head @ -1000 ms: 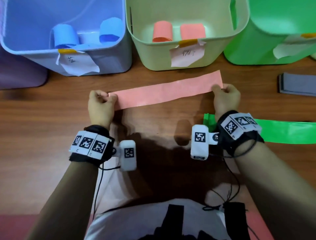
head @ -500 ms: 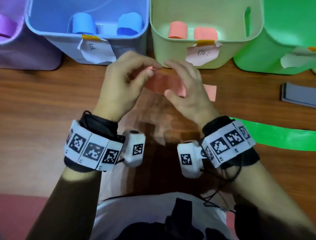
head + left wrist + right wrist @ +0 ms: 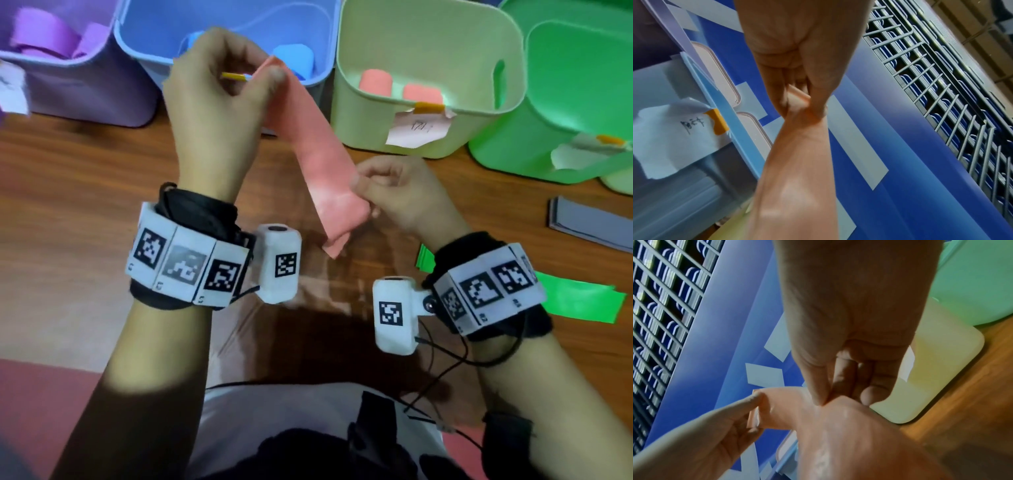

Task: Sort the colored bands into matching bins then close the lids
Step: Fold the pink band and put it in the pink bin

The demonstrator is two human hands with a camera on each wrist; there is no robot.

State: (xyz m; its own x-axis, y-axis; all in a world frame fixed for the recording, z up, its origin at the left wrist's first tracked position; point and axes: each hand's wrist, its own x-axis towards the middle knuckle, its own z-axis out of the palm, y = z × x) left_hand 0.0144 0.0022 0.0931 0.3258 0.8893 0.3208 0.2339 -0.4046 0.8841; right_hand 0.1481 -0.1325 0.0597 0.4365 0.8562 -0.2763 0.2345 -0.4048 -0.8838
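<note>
A pink band (image 3: 318, 161) hangs doubled over above the wooden table. My left hand (image 3: 219, 92) pinches its upper end in front of the blue bin (image 3: 144, 58); the pinch shows in the left wrist view on the band (image 3: 797, 100). My right hand (image 3: 394, 192) pinches the band lower down near its fold, seen close in the right wrist view on the band (image 3: 830, 405). The pale yellow bin (image 3: 428, 20) behind holds two rolled pink bands (image 3: 375, 82). A green band (image 3: 579, 298) lies flat on the table under my right wrist.
A purple bin (image 3: 85, 99) with purple rolls stands at the far left, a green bin (image 3: 548, 102) at the far right. A grey band (image 3: 592, 222) lies at the right edge. Paper labels hang on the bins' front rims.
The pink band, first stretched flat between both hands on the table, was folded together and is now lifted; my left hand rose with one end while my right hand dropped lower along it.
</note>
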